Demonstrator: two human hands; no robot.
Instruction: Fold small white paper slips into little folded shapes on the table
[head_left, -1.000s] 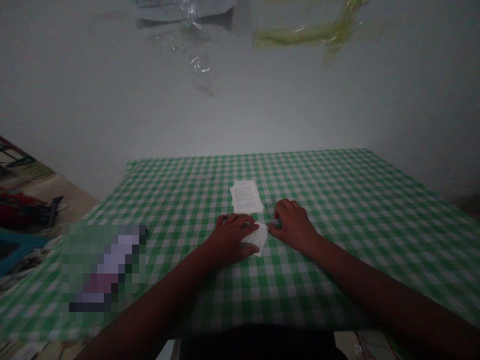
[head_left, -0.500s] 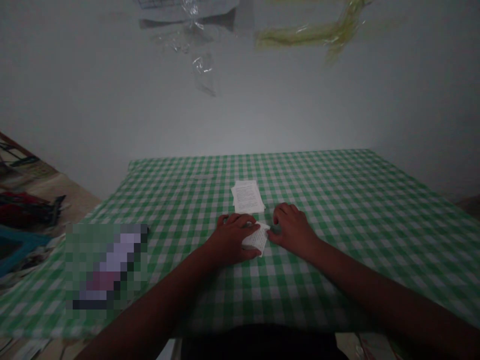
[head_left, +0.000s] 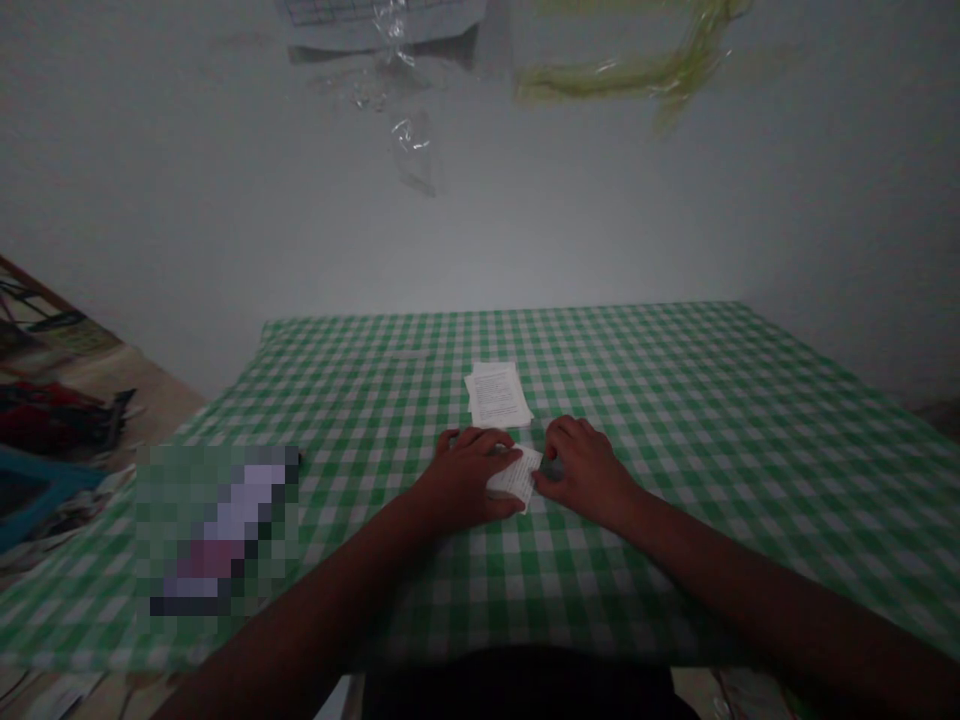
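Note:
A small printed sheet of paper (head_left: 514,480) lies on the checked cloth with part of it under my left hand (head_left: 471,480). The thumb and fingers of that hand press on the sheet from the left and hold it down. At the sheet's right edge is my right hand (head_left: 585,462), its fingers curled and its thumb tip against the paper. A gap shows cloth between the right thumb and forefinger. Just beyond both hands sits a small stack of printed papers (head_left: 498,397), slightly fanned.
A green and white checked tablecloth (head_left: 675,400) covers the table, which meets a pale wall (head_left: 600,220). To the left lies a blurred-out flat object (head_left: 232,530). Tape and clear plastic (head_left: 412,135) hang on the wall. A blue item (head_left: 45,495) stands beyond the left edge.
My right thumb has shifted slightly along the sheet's right edge, and the right fingers have dipped a little. My left hand stays on the paper. The view has shifted slightly.

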